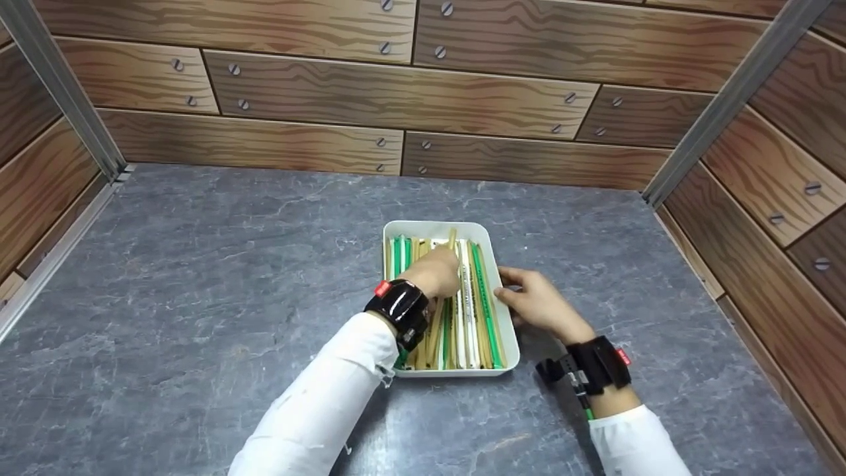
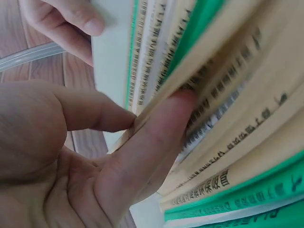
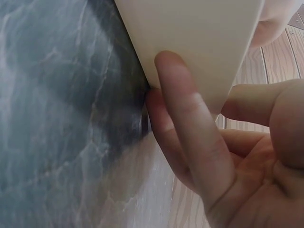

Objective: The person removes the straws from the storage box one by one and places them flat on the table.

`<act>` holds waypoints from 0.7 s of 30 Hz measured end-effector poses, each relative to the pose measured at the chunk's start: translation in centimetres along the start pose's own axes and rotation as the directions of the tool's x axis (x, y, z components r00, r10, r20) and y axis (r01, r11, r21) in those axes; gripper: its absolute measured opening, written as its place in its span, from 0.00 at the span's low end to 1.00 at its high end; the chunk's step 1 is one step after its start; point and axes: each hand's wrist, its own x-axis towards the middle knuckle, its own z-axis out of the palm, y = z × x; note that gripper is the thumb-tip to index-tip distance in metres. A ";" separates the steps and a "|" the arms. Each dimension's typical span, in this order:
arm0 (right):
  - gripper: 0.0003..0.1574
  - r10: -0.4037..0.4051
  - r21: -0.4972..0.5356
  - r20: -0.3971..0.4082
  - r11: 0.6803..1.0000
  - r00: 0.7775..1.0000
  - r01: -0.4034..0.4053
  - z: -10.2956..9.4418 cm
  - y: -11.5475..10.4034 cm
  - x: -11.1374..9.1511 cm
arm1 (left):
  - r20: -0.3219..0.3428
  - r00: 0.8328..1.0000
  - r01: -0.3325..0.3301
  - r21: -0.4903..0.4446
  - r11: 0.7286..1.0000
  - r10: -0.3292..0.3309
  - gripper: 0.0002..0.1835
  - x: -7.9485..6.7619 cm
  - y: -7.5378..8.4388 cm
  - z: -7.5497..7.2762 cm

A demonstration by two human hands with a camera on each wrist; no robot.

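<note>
A white rectangular box (image 1: 486, 372) holds long, slim printed packets in tan, green and white, lying lengthwise side by side. My left hand (image 1: 433, 272) reaches in over them from the left. Between its thumb and index finger it pinches a tan packet (image 2: 164, 97), whose far end rises above the row in the head view. More tan packets (image 2: 256, 142) and green packets (image 2: 247, 213) lie beside the fingers. My right hand (image 1: 538, 301) holds the box's right side. Its thumb (image 3: 244, 104) is at the rim, and its other fingers (image 3: 178, 78) lie along the outer wall and lower edge.
The box stands on a grey marbled tabletop (image 1: 231, 264). Wood-patterned panels (image 1: 396, 86) close off the back and both sides, with metal rails (image 1: 79, 92) at the corners. Each wrist wears a black camera band (image 1: 598, 363).
</note>
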 end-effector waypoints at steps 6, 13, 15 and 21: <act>0.35 0.000 0.001 -0.004 1.000 1.000 0.000 0.0 0.0 -0.1 | -0.045 0.998 -0.044 -0.016 0.999 0.043 0.29 -1.1 0.3 -1.3; 0.35 0.025 0.006 -0.012 1.000 1.000 -0.025 0.0 -0.1 0.0 | -0.041 0.999 -0.042 -0.303 0.952 0.031 0.36 -3.5 -0.4 -4.2; 0.36 0.034 0.006 -0.013 0.999 0.999 -0.034 0.1 -0.1 0.0 | -0.059 0.998 -0.051 -0.386 0.921 0.031 0.31 -4.2 -1.0 -5.1; 0.36 0.035 -0.005 -0.012 0.999 0.999 -0.035 0.1 -0.1 0.0 | -0.124 0.992 -0.067 -0.480 0.875 0.008 0.30 -6.3 -4.1 -7.2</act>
